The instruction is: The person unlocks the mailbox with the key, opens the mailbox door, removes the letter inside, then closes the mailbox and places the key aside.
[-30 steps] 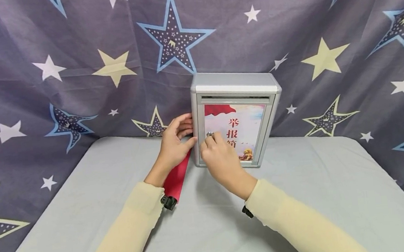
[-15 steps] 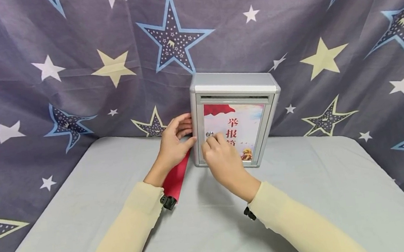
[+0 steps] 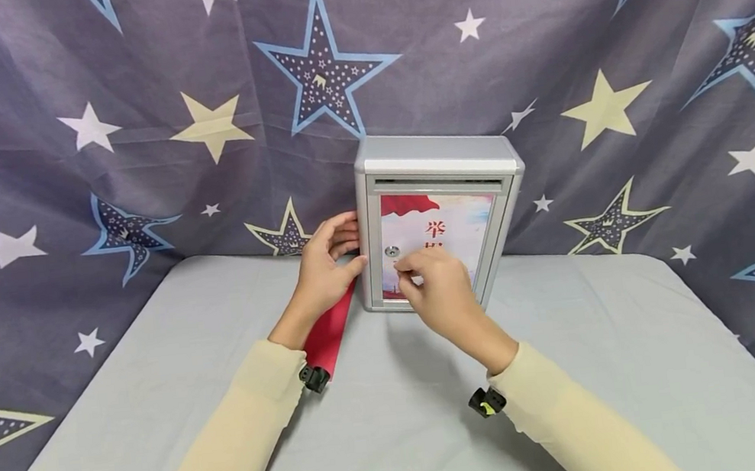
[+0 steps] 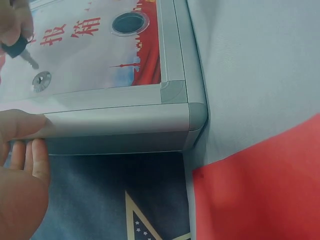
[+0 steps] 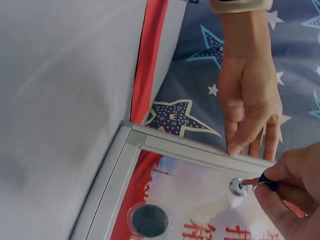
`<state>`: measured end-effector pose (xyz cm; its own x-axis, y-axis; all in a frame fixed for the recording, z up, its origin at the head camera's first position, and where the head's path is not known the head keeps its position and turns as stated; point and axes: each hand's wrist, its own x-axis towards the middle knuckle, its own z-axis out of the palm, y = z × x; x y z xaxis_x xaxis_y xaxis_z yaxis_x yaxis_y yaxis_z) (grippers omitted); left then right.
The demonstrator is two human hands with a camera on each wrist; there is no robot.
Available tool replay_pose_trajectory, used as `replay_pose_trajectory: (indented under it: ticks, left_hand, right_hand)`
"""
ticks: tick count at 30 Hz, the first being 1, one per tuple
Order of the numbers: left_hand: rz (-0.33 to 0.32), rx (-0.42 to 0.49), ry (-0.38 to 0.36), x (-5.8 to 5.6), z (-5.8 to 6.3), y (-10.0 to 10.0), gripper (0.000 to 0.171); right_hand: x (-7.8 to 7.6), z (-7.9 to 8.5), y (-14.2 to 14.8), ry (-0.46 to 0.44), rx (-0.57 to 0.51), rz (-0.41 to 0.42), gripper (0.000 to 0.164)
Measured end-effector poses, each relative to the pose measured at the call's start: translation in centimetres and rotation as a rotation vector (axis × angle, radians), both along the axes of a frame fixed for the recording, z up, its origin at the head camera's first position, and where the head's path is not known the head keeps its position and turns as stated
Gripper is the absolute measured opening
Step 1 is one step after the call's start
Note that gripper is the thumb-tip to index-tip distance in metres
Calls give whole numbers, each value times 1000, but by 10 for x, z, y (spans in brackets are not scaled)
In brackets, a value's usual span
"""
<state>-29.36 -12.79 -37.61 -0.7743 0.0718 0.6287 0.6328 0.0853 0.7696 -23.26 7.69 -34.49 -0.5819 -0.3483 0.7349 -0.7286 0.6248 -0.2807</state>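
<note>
A silver metal letter box [image 3: 441, 150] stands upright, with a slot near its top and a picture panel with red characters. On the panel's left is a round keyhole lock [image 3: 391, 251]. My right hand [image 3: 443, 286] pinches a black-headed key [image 4: 18, 48] between thumb and fingers. In the left wrist view the key's tip points at the lock with a small gap; a thin ring shows by its head in the right wrist view. My left hand [image 3: 326, 271] rests against the box's left side, thumb at the front edge and fingers behind it.
A red sheet [image 3: 328, 338] lies on the grey-covered table [image 3: 385, 434], partly under my left forearm. Behind the box hangs a dark curtain [image 3: 431, 84] printed with stars. A round dark window [image 5: 150, 220] sits low on the panel.
My right hand has drawn back to the right from the lock and turned at the wrist, so the lock shows fully. My left hand and the box have stayed in place.
</note>
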Motion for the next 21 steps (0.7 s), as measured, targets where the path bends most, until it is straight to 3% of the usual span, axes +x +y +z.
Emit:
replay_pose_trajectory:
  ticks: [9,21]
  left_hand:
    - [-1,0,-4,0,-1,-1,67]
    - [3,-11,-14,0,0,-1,66]
  right_hand:
    - [-5,-4,20,-213,-121,75,10]
    - [-8,-9,40,-403,-150,59,12]
